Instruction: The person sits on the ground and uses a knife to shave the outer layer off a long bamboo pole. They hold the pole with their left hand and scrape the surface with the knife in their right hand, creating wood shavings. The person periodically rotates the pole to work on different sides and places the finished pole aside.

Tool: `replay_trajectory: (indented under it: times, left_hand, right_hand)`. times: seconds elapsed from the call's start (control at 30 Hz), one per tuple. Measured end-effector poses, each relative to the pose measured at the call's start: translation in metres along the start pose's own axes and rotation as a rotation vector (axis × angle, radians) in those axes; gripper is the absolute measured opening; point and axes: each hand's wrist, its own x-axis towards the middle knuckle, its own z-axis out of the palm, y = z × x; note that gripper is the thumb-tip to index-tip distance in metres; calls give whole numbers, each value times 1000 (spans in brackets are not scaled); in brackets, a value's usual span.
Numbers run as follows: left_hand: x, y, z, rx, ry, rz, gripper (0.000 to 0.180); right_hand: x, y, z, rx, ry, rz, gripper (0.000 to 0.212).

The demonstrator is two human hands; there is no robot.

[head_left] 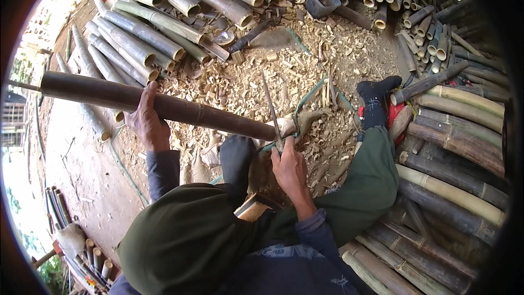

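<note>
A long dark bamboo tube lies slanted across in front of me, its left end higher in the picture than its right. My left hand grips the tube left of its middle, thumb over the top. A thin rod shows at the far left end of the tube. At the tube's right end, my right hand is closed round the handle of a knife. Its narrow blade points away from me and crosses that end; whether it touches the bamboo I cannot tell. The handle is mostly hidden by my fingers.
Pale wood chips cover the ground ahead. Cut bamboo tubes lie piled at the far left, with more bamboo stacked close on my right. A dark plastic container stands at the back. A green cord winds through the chips.
</note>
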Motion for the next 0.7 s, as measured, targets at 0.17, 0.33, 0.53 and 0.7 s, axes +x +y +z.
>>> replay_trajectory:
  times: [0.17,0.33,0.53,0.7]
  left_hand:
    - [-3,-1,4,46,12,58,40]
    - [-6,7,14,32,9,68,39]
    - [-8,2,6,47,15,76,40]
    - [-9,8,17,27,-30,105,42]
  right_hand:
    - [-10,-7,-3,118,122,-74,30]
    - [12,14,10,-74,-73,98,34]
    - [-15,-23,-12,278,232,-151,31]
    - [7,34,24,-126,-42,130,30]
